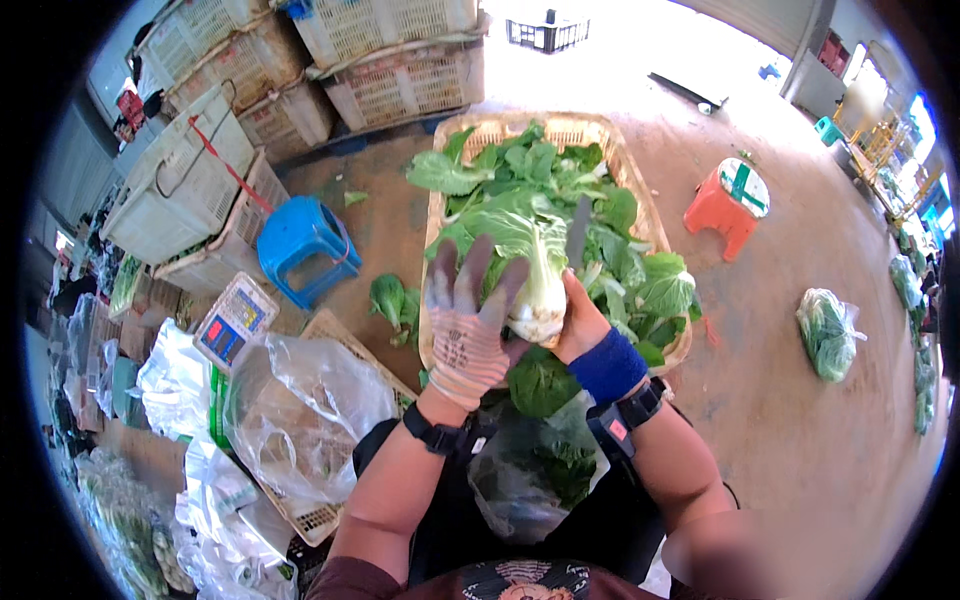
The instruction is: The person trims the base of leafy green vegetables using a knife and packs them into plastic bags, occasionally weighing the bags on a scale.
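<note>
over the crate (628, 165), cabbage (543, 268) fore-and-aft, base bodyward, left hand (465, 328) splayed, right hand (583, 322) around knife (578, 232)

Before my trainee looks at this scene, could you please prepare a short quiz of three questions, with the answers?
1. Which hand at the cabbage wears a glove?
2. True or false: the blue stool stands to the left of the crate of greens.
3. What colour is the wide wristband beside the right hand? A) red, B) green, C) blue

Key: 1. The left hand; 2. True; 3. C
</note>
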Demonstrator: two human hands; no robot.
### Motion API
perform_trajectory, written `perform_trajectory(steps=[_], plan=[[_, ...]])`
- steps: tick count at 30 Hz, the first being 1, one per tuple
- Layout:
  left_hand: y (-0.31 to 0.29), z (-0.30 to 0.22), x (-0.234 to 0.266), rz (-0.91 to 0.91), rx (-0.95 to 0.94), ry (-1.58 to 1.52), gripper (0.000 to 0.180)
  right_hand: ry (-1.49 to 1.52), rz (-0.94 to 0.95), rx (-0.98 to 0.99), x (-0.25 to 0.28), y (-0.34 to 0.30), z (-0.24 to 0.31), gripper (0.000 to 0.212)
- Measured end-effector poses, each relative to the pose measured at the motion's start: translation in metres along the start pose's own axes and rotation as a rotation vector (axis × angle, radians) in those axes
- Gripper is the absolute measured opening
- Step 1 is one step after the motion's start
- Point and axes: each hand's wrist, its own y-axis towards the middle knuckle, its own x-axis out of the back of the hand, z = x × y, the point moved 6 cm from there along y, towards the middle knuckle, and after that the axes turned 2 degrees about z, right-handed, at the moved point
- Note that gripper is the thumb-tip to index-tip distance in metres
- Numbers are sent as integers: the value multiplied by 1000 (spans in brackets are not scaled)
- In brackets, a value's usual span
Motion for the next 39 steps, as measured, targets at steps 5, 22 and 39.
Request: perform_trajectory(steps=[5, 22, 39], plan=[[-15, 24, -31, -107, 421, -766, 56, 89, 4, 241, 12, 12, 23, 39], [-43, 53, -72, -230, 942, -1879, 38, -973, -409, 340, 1, -1, 19, 45], [-30, 32, -45, -109, 470, -1000, 71, 174, -229, 145, 9, 26, 0, 18]])
